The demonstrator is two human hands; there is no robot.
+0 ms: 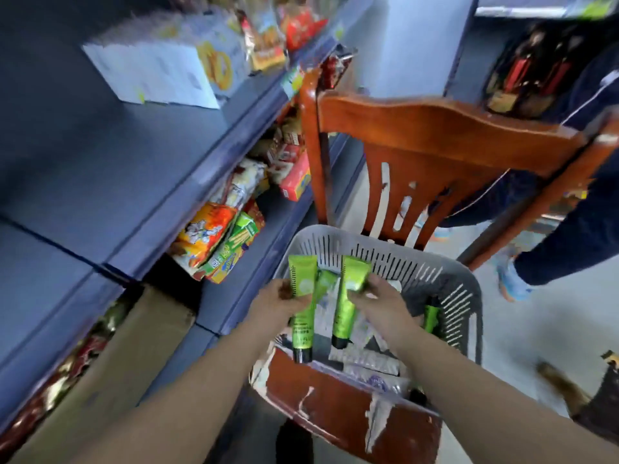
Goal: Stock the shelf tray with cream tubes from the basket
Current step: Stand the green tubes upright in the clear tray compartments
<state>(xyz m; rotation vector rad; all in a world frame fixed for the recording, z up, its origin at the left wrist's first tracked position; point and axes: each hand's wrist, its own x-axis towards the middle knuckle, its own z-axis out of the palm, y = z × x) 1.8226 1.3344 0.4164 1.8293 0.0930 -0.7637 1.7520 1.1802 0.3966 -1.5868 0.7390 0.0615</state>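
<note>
Left hand [279, 301] grips one green tube [302, 309], fingers curled round its upper part. Right hand [378, 301] grips a second tube [348, 303] likewise. Both tubes are held upright, caps down, over the grey basket [445, 279]. The basket sits on a wooden chair [435, 128]. Another tube [430, 318] lies inside. Blue shelves [140, 155] stand left, stocked with snack packs [214, 242].

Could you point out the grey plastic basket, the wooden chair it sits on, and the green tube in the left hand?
Grey slotted plastic basket [395, 259]: head view, far wall.
Reddish-brown wooden chair [435, 128]: head view, top backrest rail.
Green cream tube with black cap [303, 326]: head view, lower body.
</note>
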